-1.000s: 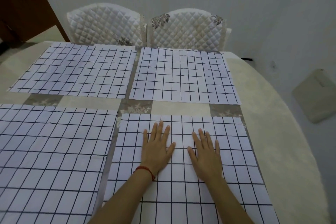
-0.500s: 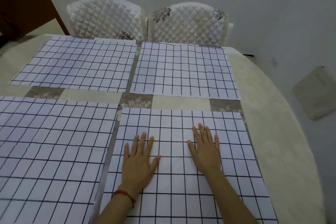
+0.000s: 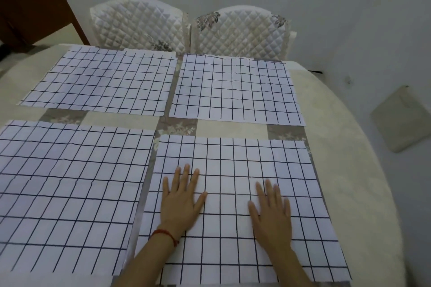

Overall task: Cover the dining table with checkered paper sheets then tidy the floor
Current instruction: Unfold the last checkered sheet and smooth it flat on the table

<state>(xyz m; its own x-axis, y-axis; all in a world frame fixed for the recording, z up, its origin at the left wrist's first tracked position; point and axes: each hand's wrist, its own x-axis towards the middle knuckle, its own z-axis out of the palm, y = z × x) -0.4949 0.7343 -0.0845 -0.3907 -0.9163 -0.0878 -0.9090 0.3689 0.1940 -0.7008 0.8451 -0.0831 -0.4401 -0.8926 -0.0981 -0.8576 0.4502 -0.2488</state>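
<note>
- Scanning left to right: dark brown door (image 3: 30, 0) at far left, behind the dining table (image 3: 345, 170).
- Near-left checkered sheet (image 3: 67, 193) lies flat on the table, left edge cut off by the frame.
- Far-left sheet (image 3: 102, 81) lies flat past it, a strip of patterned tablecloth (image 3: 116, 120) showing between the two.
- Left quilted chair (image 3: 137, 23) stands pushed against the far table edge, just beside the right quilted chair (image 3: 242, 32).
- Left hand (image 3: 180, 200), red string bracelet (image 3: 165, 234) on the wrist, lies palm down on the near-right sheet (image 3: 233, 170). Fingers spread and flat, grasping nothing.
- Far-right sheet (image 3: 235, 88) lies flat past it, narrow gap to the far-left sheet.
- Right hand (image 3: 271, 214) also palm down on the near-right sheet, fingers extended, slightly blurred, grasping nothing. Hands well apart.
- All four sheets apart from each other, none overlapping.
- Beige flat panel (image 3: 403, 119) leans at the wall, off the table's right side.
</note>
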